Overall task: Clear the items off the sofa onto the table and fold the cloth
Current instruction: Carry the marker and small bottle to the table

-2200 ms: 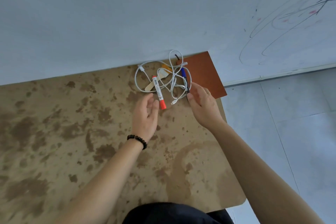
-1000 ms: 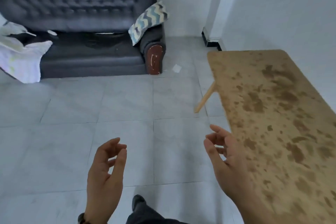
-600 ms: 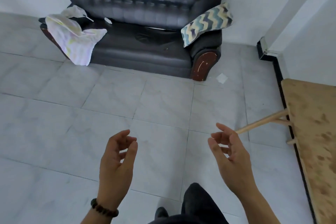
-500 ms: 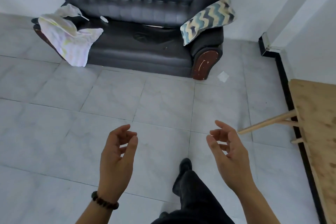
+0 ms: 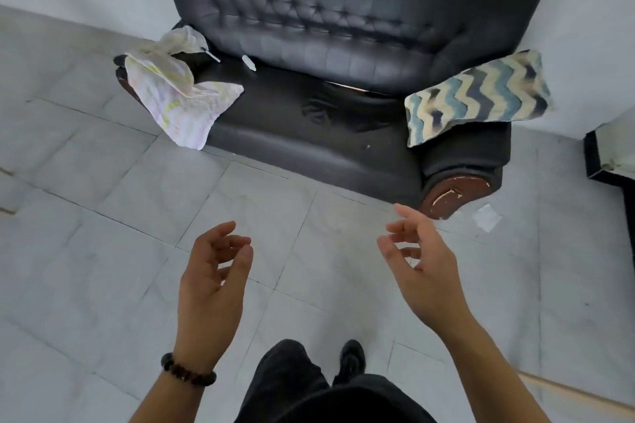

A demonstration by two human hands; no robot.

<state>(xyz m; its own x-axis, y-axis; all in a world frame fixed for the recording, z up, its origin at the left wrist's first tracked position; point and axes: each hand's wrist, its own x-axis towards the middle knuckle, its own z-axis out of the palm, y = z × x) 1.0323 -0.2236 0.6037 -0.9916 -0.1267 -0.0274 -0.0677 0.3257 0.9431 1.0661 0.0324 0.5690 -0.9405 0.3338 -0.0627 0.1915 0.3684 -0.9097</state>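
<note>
Pale cloth (image 5: 178,96) well beyond hands (image 5: 209,288) (image 5: 422,271)

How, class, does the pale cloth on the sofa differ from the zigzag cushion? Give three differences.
The cloth is pale with faint pink and yellow; the cushion bears bold blue and cream zigzags. The cloth lies crumpled, hanging over the sofa front; the cushion is plump, propped on an armrest. The cloth sits left in view, the cushion right. Both rest on the sofa.

Sofa (image 5: 343,45): cloth (image 5: 171,99) over left arm, cushion (image 5: 477,96) right.
</note>
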